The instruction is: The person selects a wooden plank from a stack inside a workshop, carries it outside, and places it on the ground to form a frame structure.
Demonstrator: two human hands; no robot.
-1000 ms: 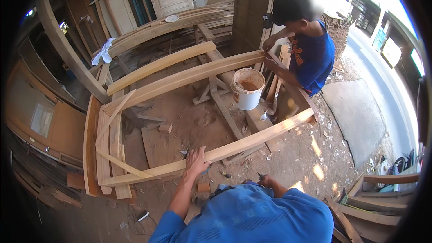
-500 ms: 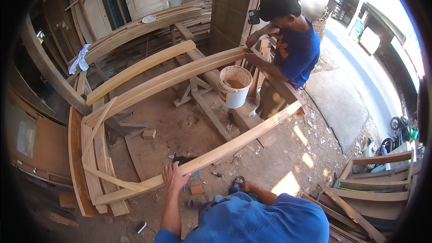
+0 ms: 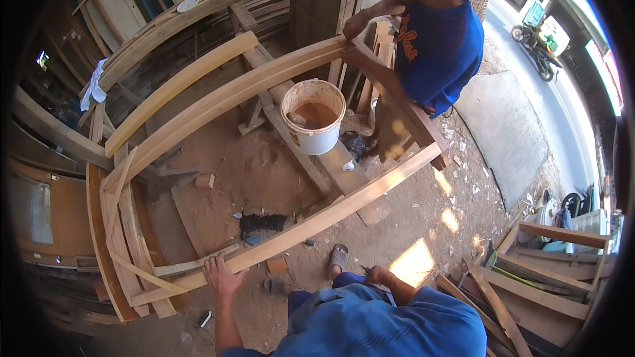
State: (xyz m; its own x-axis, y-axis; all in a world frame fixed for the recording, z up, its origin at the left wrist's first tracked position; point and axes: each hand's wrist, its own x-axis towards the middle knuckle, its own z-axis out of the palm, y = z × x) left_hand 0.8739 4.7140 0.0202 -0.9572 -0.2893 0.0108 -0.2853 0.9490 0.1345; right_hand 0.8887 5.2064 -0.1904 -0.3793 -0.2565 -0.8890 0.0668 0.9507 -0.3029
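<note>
My left hand (image 3: 223, 277) lies on the near wooden rail (image 3: 324, 215) of a large frame, by its left end, fingers spread over the edge. Low by my right side, my right hand (image 3: 379, 276) is closed around a small dark object whose kind I cannot make out. A thin wooden brace (image 3: 147, 272) crosses the frame's left corner next to my left hand. The far curved rail (image 3: 238, 99) runs up to a darker end piece (image 3: 390, 92). There a co-worker in a blue shirt (image 3: 440, 53) bends over the joint, a hand at the corner.
A white bucket (image 3: 317, 142) with brownish contents stands on a wooden support inside the frame's outline. Wood scraps and a dark brush-like thing (image 3: 262, 226) lie on the dirt floor. Stacked wooden frames (image 3: 542, 277) stand at right; long timber (image 3: 218, 10) lies behind. A motorcycle (image 3: 536, 49) is on the road.
My left hand has slid left along the near rail. My right hand has come into view with a small dark object. The view has shifted, and a motorcycle now shows on the road.
</note>
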